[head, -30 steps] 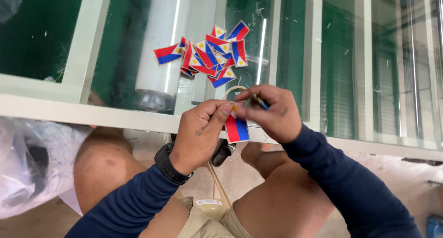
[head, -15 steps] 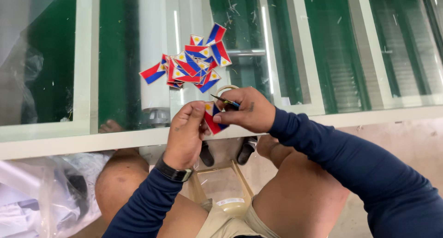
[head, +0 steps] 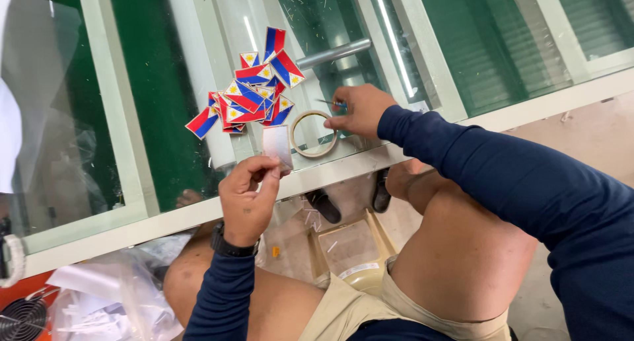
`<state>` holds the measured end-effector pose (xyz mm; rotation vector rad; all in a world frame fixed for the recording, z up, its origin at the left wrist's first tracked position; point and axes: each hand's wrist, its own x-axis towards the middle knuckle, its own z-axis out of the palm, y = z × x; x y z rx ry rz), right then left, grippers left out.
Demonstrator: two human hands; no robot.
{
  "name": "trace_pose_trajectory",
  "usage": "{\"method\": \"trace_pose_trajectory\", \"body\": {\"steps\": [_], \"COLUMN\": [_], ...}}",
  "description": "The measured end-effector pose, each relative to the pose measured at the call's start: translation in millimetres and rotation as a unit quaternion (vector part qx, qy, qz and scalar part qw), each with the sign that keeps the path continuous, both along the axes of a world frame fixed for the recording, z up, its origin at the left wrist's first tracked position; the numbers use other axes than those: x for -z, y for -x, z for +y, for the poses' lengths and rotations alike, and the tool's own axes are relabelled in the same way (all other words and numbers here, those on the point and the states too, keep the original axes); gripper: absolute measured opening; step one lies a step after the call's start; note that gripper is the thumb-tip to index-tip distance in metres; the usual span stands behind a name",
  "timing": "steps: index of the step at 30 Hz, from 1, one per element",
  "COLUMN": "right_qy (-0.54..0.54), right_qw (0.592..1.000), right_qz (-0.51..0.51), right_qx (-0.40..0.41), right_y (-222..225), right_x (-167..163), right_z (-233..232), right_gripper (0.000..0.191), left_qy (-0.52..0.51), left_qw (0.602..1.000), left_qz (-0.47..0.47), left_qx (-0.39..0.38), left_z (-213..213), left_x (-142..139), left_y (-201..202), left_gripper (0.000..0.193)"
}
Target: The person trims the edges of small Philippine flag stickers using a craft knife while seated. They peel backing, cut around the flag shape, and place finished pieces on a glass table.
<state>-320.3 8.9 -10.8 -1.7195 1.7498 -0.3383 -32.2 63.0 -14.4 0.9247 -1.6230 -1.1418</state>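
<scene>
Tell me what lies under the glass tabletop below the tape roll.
Through the glass tabletop, under the tape roll, the floor and two dark shoes show. The white frame bar hides the rest.

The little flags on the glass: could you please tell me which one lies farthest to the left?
The flag jutting out at the pile's lower-left edge, tilted, blue and red, apart from the overlapping cluster.

One roll of clear tape (head: 314, 134) lies on the glass table (head: 165, 103). One pile of small flag stickers (head: 254, 93), too overlapped to count. Two hands work.
</scene>
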Motion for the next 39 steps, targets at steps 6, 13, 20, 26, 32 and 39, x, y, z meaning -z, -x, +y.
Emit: {"method": "trace_pose_trajectory", "body": {"steps": [6,13,20,26,32,39], "right_qy": [0.067,0.105,0.066,0.001,-0.015,-0.038], "right_qw": [0.997,0.971,0.949,0.951,0.917,0.843], "right_qz": [0.022,-0.213,-0.303,-0.297,-0.389,-0.526], "right_qx": [-0.022,-0.014,-0.049,-0.083,-0.090,0.108], "right_y": [-15.8,-34.5,-43.8,-38.9,-32.6,-22.7], "right_x": [13.9,-12.4,-41.6,-39.0,-30.2,-48.6], "right_z": [-7.6,-21.7,-9.7,-12.0,-12.5,-25.0], "right_gripper": [0.030,0.028,0.033,0.027,0.023,0.022], "left_qy": [-0.057,-0.019,-0.009,0.073,-0.001,-0.029], "left_qw": [0.997,0.986,0.985,0.987,0.968,0.975], "left_qz": [0.006,-0.133,-0.098,-0.107,-0.142,-0.119], "left_qx": [-0.045,-0.100,-0.145,-0.093,-0.208,-0.187], "left_z": [-7.5,-30.8,-36.2,-38.5,-53.5,-48.6], "left_x": [6.0,0.2,-10.9,-14.5,-4.5,-19.6], "left_y": [20.2,14.2,15.5,12.4,9.0,-2.4], "left_gripper": [0.011,0.031,0.025,0.028,0.014,0.029]}}
